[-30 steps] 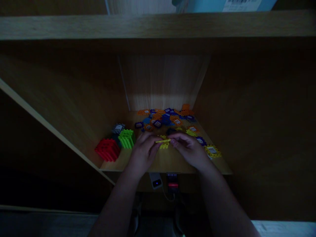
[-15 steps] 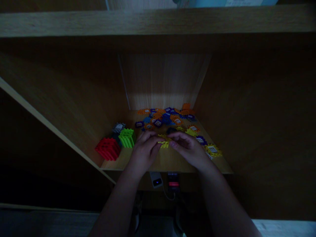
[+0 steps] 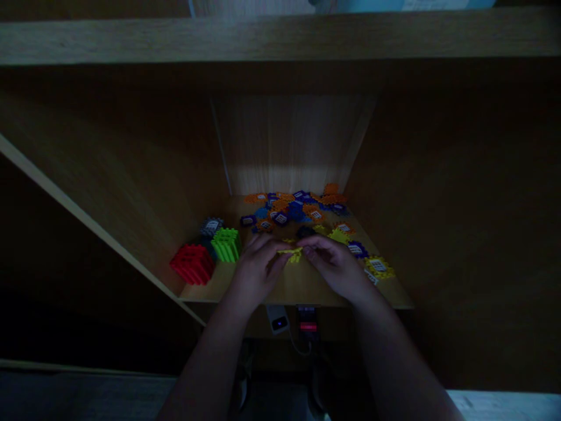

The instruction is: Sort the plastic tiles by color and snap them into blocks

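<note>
Between both hands are yellow interlocking building tiles (image 3: 294,255), held just above the shelf. My left hand (image 3: 262,260) pinches them from the left, thumb below and fingers on top. My right hand (image 3: 329,257) grips their right edge between thumb and fingers. How many yellow tiles are in the hands I cannot tell. Left of my left hand stand a stack of green tiles (image 3: 226,245) and a stack of red tiles (image 3: 193,264). To the right of my right hand lies a yellow tile with a white window insert (image 3: 379,266).
Loose orange and blue tiles (image 3: 295,210) are scattered at the back of the wooden shelf (image 3: 284,287). A dark tile with a window (image 3: 212,225) leans by the left wall. Below the front edge are a white device (image 3: 277,320) and a phone (image 3: 308,323), with a cable.
The yellow tiles have tilted between my fingers, so that the upper one now shows more edge-on. Both hands stay in nearly the same place.
</note>
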A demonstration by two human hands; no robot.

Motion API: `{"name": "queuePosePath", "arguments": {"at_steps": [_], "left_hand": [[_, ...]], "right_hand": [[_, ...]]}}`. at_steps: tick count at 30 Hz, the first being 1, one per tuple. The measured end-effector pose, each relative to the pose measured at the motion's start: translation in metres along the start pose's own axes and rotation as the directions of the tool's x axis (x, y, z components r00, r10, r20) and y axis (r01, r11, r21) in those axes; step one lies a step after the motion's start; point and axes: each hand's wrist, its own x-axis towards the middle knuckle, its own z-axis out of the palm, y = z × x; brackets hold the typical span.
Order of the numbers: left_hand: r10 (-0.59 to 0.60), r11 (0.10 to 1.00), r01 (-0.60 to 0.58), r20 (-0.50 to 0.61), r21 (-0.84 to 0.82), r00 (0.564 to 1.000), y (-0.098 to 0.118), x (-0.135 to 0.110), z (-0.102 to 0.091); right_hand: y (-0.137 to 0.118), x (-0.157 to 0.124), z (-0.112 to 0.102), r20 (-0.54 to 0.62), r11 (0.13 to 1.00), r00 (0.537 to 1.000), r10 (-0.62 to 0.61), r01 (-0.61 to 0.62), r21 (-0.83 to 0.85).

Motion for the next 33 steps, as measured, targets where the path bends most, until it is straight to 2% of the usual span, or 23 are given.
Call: {"name": "queuePosePath", "arguments": {"at_steps": [6, 12, 22, 25, 30, 33], "left_hand": [[0.044, 0.999, -0.044, -0.001, -0.028, 0.999, 0.000, -0.001, 0.000], [0.069, 0.998, -0.069, -0.009, -0.011, 0.998, -0.003, -0.002, 0.001], [0.092, 0.996, -0.092, -0.019, 0.001, 0.996, -0.005, -0.002, 0.002], [0.047, 0.999, -0.047, -0.012, -0.001, 0.999, -0.004, -0.002, 0.001], [-0.097, 0.994, 0.100, 0.054, -0.050, 0.994, -0.008, 0.000, 0.000], [-0.188, 0.980, 0.192, 0.091, -0.046, 0.978, -0.014, 0.000, 0.004]], "right_hand": [[-0.002, 0.000, 0.001, -0.004, 0.999, 1.000, 0.000, 0.000, -0.036], [-0.009, -0.003, 0.002, 0.070, 1.000, 0.997, 0.022, -0.024, 0.020], [-0.005, -0.002, 0.001, 0.063, 0.999, 0.997, 0.033, -0.033, -0.010], [-0.002, -0.001, 0.001, 0.026, 0.999, 0.999, 0.028, -0.027, -0.035], [0.003, 0.003, -0.001, -0.116, 0.987, 0.993, -0.020, 0.001, -0.159], [0.004, 0.004, -0.001, -0.109, 0.969, 0.994, -0.026, -0.002, -0.245]]}}
